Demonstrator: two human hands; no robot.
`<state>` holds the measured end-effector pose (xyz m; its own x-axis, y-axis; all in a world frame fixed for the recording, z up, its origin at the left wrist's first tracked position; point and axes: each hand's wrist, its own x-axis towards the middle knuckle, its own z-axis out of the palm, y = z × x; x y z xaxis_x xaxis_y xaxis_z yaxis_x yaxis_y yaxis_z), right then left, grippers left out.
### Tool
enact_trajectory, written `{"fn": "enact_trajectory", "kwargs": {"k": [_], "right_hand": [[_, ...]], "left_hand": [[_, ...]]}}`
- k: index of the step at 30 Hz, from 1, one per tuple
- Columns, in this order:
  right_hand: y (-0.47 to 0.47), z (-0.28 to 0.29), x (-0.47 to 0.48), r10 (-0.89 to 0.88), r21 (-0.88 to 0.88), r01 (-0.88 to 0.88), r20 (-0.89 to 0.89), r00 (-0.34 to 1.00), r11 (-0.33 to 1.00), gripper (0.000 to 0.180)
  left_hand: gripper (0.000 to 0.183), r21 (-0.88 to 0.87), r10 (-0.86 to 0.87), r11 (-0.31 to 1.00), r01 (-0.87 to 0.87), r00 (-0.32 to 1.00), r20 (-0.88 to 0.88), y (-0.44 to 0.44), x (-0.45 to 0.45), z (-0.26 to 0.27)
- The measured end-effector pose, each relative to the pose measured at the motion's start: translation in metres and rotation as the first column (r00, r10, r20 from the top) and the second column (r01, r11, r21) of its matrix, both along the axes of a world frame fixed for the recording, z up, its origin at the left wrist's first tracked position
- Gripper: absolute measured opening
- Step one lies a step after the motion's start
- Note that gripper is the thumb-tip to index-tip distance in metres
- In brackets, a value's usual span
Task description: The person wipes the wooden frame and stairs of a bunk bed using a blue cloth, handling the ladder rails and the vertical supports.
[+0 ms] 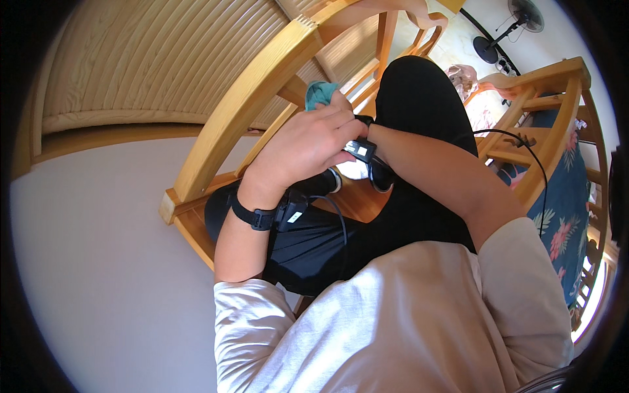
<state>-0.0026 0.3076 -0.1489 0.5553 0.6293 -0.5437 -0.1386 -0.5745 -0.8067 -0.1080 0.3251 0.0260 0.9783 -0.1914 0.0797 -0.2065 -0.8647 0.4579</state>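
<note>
My left hand [314,140] reaches across my lap to my right wrist. Its thumb and fingers are closed on a small black device [362,149] strapped there. A teal cloth [320,95] bunches at the far side of my right hand [341,100], which appears to hold it. Most of the right hand is hidden behind the left one, so its grip shows only in part. On my left wrist is a black strap [253,216] with a black box-like device [292,210] and a thin cable [336,209].
I sit on a wooden seat with a curved wooden armrest [245,93] at left. Beyond it stands a ribbed wooden panel [162,64]. At right are a wooden chair [560,113] with a floral cushion [560,221] and a black cable [543,182]. A fan [525,17] stands farther off.
</note>
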Motion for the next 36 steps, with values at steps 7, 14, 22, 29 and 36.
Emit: {"fn": "enact_trajectory", "kwargs": {"k": [7, 14, 22, 29, 36], "right_hand": [[0.022, -0.003, 0.008, -0.306, -0.066, 0.363, -0.686, 0.660, 0.929, 0.042], [0.032, -0.070, 0.013, -0.248, 0.045, 0.428, -0.758, 0.603, 0.903, 0.026], [0.022, -0.032, -0.028, -0.338, 0.224, 0.632, -0.690, 0.640, 0.742, 0.017], [0.021, 0.004, -0.037, -0.286, 0.266, 0.624, -0.713, 0.640, 0.734, 0.016], [0.034, -0.061, -0.036, -0.420, 0.111, 0.649, -0.678, 0.603, 0.753, 0.016]], "left_hand": [[0.036, 0.067, 0.064, 0.996, -0.060, 0.997, -0.054, 0.005, 0.000, -0.007], [0.034, -0.077, 0.068, 0.993, -0.085, 0.976, -0.209, 0.019, 0.009, -0.006], [0.037, 0.066, 0.487, 0.844, -0.533, 0.812, 0.322, 0.106, -0.008, 0.016], [0.076, 0.066, 0.710, 0.700, -0.711, 0.683, -0.174, 0.113, 0.008, -0.014], [0.069, 0.177, 0.716, 0.698, -0.694, 0.686, -0.134, 0.111, 0.008, -0.016]]}}
